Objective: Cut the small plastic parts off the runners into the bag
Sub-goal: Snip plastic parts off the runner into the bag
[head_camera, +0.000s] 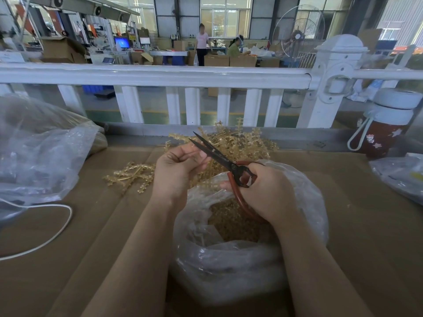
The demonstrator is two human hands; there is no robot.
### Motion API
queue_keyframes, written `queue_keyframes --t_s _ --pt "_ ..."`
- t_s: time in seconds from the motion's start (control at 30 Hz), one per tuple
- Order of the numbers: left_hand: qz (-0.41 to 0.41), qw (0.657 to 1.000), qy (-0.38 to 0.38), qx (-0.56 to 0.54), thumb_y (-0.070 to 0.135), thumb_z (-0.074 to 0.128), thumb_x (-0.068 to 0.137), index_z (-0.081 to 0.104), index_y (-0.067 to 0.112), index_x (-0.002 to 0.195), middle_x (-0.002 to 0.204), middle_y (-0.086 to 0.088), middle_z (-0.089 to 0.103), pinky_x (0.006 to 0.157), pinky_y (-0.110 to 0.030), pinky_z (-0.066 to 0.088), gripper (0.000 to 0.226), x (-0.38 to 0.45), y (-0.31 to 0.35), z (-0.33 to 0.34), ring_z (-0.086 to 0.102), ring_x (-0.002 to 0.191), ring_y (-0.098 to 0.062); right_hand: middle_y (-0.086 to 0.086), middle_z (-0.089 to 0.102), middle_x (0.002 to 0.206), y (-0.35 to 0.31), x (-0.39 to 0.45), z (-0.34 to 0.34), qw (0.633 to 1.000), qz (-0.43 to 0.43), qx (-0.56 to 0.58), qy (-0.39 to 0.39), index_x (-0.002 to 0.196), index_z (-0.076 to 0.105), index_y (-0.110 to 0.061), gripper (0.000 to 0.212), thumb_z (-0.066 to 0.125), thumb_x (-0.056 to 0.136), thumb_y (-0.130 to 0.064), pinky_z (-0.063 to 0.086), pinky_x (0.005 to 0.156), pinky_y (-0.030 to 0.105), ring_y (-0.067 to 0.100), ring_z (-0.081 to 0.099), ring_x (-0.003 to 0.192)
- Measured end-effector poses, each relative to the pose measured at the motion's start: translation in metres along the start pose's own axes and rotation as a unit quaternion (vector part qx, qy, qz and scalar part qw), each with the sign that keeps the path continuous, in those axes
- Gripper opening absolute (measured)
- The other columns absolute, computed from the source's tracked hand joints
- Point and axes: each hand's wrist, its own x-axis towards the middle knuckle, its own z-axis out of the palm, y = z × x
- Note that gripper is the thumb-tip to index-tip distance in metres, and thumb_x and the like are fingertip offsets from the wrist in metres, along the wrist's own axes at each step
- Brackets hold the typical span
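The fingers (183, 160) of the left hand (177, 171) are curled in, pinching a thin amber plastic runner (209, 167) just over the mouth of the clear plastic bag (229, 266) that stands at the near middle of the cardboard-covered bench (366, 236). The right hand (263, 191) grips the red loop handles of the dark-bladed scissors (219, 156), whose blades stand slightly parted beside the left fingertips. A cut looks to be in hand: the next move calls for closing the blades at a part's stem so it drops into the bag, already holding cut amber pieces (231, 225). More uncut amber runners (242, 143) lie heaped toward the far edge.
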Motion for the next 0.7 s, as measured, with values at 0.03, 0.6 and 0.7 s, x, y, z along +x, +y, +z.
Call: queue_keyframes --t_s 0.03,0.6,0.7 --pt "-0.001 1.000 -0.002 0.005 0.003 0.069 0.078 0.072 0.010 0.083 0.080 -0.003 0.076 0.071 -0.020 0.058 0.009 -0.0003 0.0003 -0.0002 0.072 0.075 -0.012 -0.021 0.066 0.077 0.0001 -0.0001 0.0000 1.000 0.000 -0.005 0.000 0.097 0.071 -0.038 0.070 0.049 0.062 -0.094 0.038 0.060 0.009 -0.007 0.057 0.073" --pt "0.025 0.993 -0.005 0.114 -0.006 0.060 0.090 0.071 0.009 0.079 0.077 -0.006 0.075 0.073 -0.028 0.056 0.022 -0.0018 -0.0033 0.0013 0.072 0.074 -0.017 -0.019 0.060 0.073 -0.0004 -0.0015 -0.0032 0.996 -0.020 -0.076 0.035 0.088 0.065 -0.031 0.062 0.050 0.071 -0.089 0.033 0.057 0.007 -0.008 0.049 0.067" --pt "0.022 0.994 -0.011 0.105 -0.002 0.062 0.091 0.070 0.008 0.081 0.078 -0.006 0.075 0.072 -0.027 0.056 0.017 -0.0013 -0.0035 0.0014 0.072 0.075 -0.016 -0.019 0.062 0.074 0.0002 -0.0019 -0.0027 0.997 -0.019 -0.057 0.039 0.088 0.066 -0.031 0.069 0.045 0.067 -0.093 0.033 0.056 0.004 -0.009 0.050 0.067"
